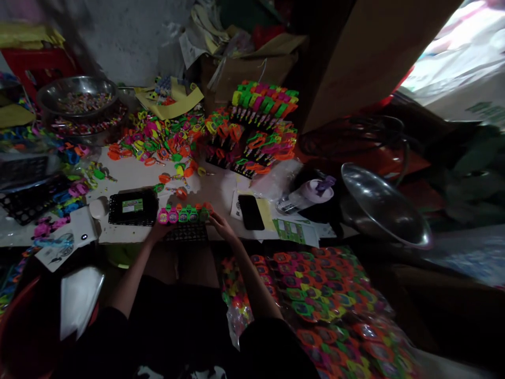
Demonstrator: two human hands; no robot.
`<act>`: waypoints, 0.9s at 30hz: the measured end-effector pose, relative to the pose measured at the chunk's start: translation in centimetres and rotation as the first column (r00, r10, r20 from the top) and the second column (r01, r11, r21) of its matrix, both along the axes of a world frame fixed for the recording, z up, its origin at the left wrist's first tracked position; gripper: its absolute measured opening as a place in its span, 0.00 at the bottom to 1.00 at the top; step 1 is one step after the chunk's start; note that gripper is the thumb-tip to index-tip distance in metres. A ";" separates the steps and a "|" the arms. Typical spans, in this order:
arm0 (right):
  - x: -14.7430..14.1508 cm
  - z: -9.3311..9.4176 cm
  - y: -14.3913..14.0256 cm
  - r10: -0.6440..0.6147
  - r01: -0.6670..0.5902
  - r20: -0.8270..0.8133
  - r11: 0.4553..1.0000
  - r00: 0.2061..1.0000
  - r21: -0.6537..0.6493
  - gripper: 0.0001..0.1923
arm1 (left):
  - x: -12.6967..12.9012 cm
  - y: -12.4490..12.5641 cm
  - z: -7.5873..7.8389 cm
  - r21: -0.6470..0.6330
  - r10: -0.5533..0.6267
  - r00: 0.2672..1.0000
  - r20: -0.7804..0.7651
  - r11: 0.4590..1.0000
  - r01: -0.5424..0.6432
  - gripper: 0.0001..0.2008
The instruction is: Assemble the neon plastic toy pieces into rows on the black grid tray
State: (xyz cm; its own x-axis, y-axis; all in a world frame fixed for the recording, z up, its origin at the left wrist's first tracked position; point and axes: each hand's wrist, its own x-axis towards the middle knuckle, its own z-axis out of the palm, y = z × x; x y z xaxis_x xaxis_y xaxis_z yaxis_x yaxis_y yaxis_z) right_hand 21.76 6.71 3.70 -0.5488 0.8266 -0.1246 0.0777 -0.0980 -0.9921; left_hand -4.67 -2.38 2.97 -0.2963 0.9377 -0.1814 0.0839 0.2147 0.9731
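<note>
In front of my body, at the table's front edge, is a black perforated tray (186, 232) with a row of pink and green toy watches (183, 216) standing along its top. My left hand (158, 231) holds the tray at its left end, its fingers mostly hidden in shadow and behind the tray. At the right end of the row, my right hand (221, 226) grips the tray beside the last green watch, thumb and fingers bent around the edge. Left of these lies a black tray with a green label (133, 206).
Loose toy watches (158, 138) are heaped at the back. Filled racks (264, 105) stand behind on the right. A phone (251, 212), a bottle (305, 196) and a steel bowl (386, 205) are to the right. Bagged watches (319, 284) lie below the table's right side.
</note>
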 end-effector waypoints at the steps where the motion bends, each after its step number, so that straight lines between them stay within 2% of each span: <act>1: 0.2 -0.4 0.4 0.025 -0.026 0.026 0.999 0.999 0.019 0.30 | 0.0 0.0 0.0 0.001 -0.002 1.000 -0.007 1.000 0.002 0.33; 3: 0.4 -1.0 2.2 0.051 -0.059 0.126 0.996 0.991 0.060 0.29 | 0.1 -0.1 -0.1 0.000 -0.003 1.000 -0.012 1.000 0.003 0.33; 4: 0.3 -1.1 3.6 0.026 -0.047 0.195 0.994 0.980 0.101 0.28 | 0.2 -0.1 -0.2 -0.004 0.005 1.000 -0.018 1.000 -0.005 0.32; 6: -0.7 -0.9 7.3 -0.131 0.045 0.330 0.965 0.935 0.258 0.25 | 0.5 -0.2 -0.6 -0.024 0.038 0.998 -0.040 0.999 -0.039 0.32; 8: -2.5 -0.3 11.3 -0.317 0.106 0.404 0.879 0.858 0.465 0.25 | 0.8 -0.1 -1.1 -0.053 0.103 0.992 -0.075 0.993 -0.107 0.32; 10: -4.7 0.5 15.0 -0.380 0.044 0.448 0.800 0.809 0.599 0.25 | 1.2 0.0 -1.7 -0.060 0.189 0.975 -0.116 0.979 -0.197 0.32; 12: -6.6 1.0 17.5 -0.366 -0.036 0.489 0.771 0.792 0.636 0.21 | 1.7 0.1 -2.2 -0.030 0.245 0.956 -0.161 0.967 -0.253 0.31; 14: -7.7 1.1 18.5 -0.360 -0.066 0.538 0.783 0.762 0.618 0.16 | 2.1 0.3 -2.5 0.026 0.249 0.945 -0.211 0.968 -0.250 0.26; 16: -7.7 0.9 18.5 -0.401 -0.023 0.577 0.807 0.712 0.590 0.14 | 2.4 0.6 -2.6 0.089 0.254 0.929 -0.268 0.967 -0.238 0.22; 19: -6.0 0.4 17.2 -0.475 0.101 0.577 0.822 0.665 0.560 0.12 | 2.6 0.3 -2.9 0.200 0.264 0.898 -0.353 0.958 -0.203 0.20; 22: -3.0 0.1 14.5 -0.545 0.278 0.456 0.801 0.703 0.530 0.13 | 3.0 -1.6 -3.7 0.292 0.265 0.869 -0.418 0.945 -0.147 0.26; 25: -0.9 0.2 9.8 -0.603 0.497 0.214 0.773 0.768 0.395 0.16 | 3.7 -4.8 -4.2 0.325 0.332 0.817 -0.471 0.927 -0.188 0.33; 27: -0.9 0.3 5.8 -0.530 0.488 0.087 0.824 0.844 0.287 0.21 | 4.2 -6.7 -3.9 0.287 0.345 0.800 -0.492 0.931 -0.225 0.34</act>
State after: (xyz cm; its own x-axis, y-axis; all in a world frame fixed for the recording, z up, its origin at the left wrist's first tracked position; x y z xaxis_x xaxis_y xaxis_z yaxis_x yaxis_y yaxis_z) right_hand 20.86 12.51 4.03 -0.0315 0.9970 0.0710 0.2395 0.0765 -0.9679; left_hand -0.43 -9.06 -0.97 -0.5490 0.7924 0.2659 0.5605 0.1130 0.8204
